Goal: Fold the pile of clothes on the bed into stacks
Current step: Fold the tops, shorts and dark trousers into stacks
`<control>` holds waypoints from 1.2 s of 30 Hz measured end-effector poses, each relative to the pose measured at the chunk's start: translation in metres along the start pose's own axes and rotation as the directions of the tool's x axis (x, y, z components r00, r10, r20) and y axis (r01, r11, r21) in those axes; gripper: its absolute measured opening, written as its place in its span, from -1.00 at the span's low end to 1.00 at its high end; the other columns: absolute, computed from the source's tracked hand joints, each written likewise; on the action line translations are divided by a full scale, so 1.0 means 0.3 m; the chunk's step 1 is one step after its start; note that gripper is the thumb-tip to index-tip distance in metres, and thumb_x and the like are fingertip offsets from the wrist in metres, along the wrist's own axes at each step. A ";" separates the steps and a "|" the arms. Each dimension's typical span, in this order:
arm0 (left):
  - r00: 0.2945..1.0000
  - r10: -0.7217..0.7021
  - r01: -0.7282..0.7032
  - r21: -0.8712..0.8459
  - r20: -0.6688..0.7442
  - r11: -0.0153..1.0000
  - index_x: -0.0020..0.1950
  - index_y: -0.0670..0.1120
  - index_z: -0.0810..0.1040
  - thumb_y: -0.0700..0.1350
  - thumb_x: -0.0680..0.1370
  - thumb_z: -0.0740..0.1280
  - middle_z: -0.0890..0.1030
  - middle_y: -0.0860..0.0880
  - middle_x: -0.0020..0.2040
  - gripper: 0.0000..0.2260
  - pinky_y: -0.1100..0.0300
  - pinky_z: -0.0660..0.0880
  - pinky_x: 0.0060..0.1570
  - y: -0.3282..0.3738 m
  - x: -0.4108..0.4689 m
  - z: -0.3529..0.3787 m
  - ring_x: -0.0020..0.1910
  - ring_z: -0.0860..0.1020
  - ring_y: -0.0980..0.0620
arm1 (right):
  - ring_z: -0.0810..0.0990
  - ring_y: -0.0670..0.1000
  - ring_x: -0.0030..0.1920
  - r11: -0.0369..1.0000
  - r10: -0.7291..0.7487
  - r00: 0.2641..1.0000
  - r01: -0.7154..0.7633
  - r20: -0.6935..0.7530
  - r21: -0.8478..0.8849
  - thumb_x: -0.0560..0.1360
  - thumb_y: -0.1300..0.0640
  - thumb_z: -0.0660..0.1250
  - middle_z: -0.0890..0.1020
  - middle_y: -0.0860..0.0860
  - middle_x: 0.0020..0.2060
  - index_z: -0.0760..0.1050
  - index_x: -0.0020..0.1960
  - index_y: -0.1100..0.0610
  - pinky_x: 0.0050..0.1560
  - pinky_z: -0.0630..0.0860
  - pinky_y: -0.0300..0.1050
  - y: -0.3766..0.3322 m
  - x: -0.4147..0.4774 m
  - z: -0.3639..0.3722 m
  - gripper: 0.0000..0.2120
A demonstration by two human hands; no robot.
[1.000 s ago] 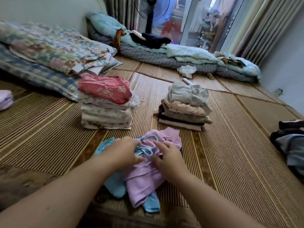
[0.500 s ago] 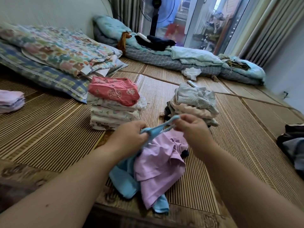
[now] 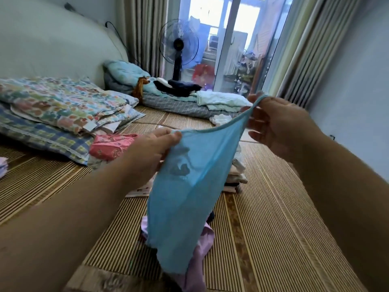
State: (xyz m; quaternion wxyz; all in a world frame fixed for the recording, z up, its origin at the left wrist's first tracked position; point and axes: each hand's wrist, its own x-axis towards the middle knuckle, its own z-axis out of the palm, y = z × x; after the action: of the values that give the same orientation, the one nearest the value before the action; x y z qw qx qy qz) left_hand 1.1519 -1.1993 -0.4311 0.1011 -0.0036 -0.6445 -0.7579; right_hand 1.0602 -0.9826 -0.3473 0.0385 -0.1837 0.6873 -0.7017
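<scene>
A thin light-blue garment [image 3: 185, 197] hangs in the air in front of me, stretched by its top edge between both hands. My left hand [image 3: 147, 152] pinches its left corner. Higher and to the right, my right hand [image 3: 273, 125] grips the blue strap. Under the hanging cloth a pink garment [image 3: 197, 262] lies crumpled on the striped mat [image 3: 263, 228]. A folded stack topped by a red floral piece [image 3: 109, 146] sits behind my left hand. A second folded stack [image 3: 237, 173] is mostly hidden by the blue garment.
Folded floral quilts and a checked pillow [image 3: 52, 114] lie at the left. Bedding and dark clothes [image 3: 179, 89] run along the far edge before a standing fan [image 3: 179, 49] and a glass door. A small white cloth [image 3: 221, 119] lies on the mat.
Both hands have lifted the blue garment off the pink one and spread it apart; my right hand rose and moved right. The camera tilted up.
</scene>
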 end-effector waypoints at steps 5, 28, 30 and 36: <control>0.978 0.137 -0.077 -0.334 0.159 0.939 0.07 -0.05 0.42 -0.38 0.57 0.13 0.68 -0.10 -0.15 -0.74 0.18 0.63 -0.22 0.251 0.072 0.194 -0.24 0.66 0.02 | 0.70 0.02 -0.13 0.987 -0.160 0.987 0.159 0.007 0.015 0.55 0.01 0.32 0.72 0.00 -0.13 0.64 -0.12 0.02 -0.01 0.56 0.02 -0.224 0.034 -0.100 -0.83; 0.991 -0.134 0.112 0.687 -0.022 0.718 -0.12 -0.10 0.67 -0.26 0.46 0.46 0.52 -0.02 -0.46 -0.93 0.37 0.25 -0.58 0.212 0.315 0.483 -0.59 0.33 0.14 | 0.51 -0.14 -0.58 0.991 0.124 0.958 -0.130 -0.257 -0.005 0.51 0.40 0.27 0.65 0.12 -0.23 0.52 -0.02 0.17 -0.54 0.43 -0.33 -0.161 0.028 -0.516 -0.83; 0.982 -0.187 0.152 0.733 -0.035 0.663 -0.12 -0.18 0.67 -0.19 0.49 0.45 0.46 0.01 -0.52 -0.94 0.36 0.23 -0.59 0.188 0.346 0.510 -0.59 0.30 0.14 | 0.47 -0.16 -0.59 0.986 0.149 0.948 -0.162 -0.282 -0.025 0.52 0.41 0.27 0.65 0.10 -0.26 0.53 -0.03 0.15 -0.53 0.41 -0.35 -0.123 0.051 -0.545 -0.81; 0.966 -0.217 0.257 0.469 -0.138 0.845 -0.11 -0.11 0.53 -0.11 0.60 0.29 0.39 0.03 -0.52 -0.88 0.37 0.19 -0.64 0.138 0.465 0.631 -0.58 0.31 0.13 | 0.37 -0.14 -0.50 0.994 0.099 0.934 -0.110 -0.342 -0.012 0.54 0.37 0.26 0.64 0.02 -0.20 0.54 -0.05 0.07 -0.37 0.36 -0.18 -0.014 0.111 -0.621 -0.79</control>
State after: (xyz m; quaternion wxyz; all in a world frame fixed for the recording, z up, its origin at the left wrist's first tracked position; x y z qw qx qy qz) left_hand 0.9980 -1.0410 -0.3396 0.0302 0.1316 -0.8038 -0.5794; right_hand 0.9721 -0.8154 -0.3340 -0.0467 -0.0230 0.7032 -0.7091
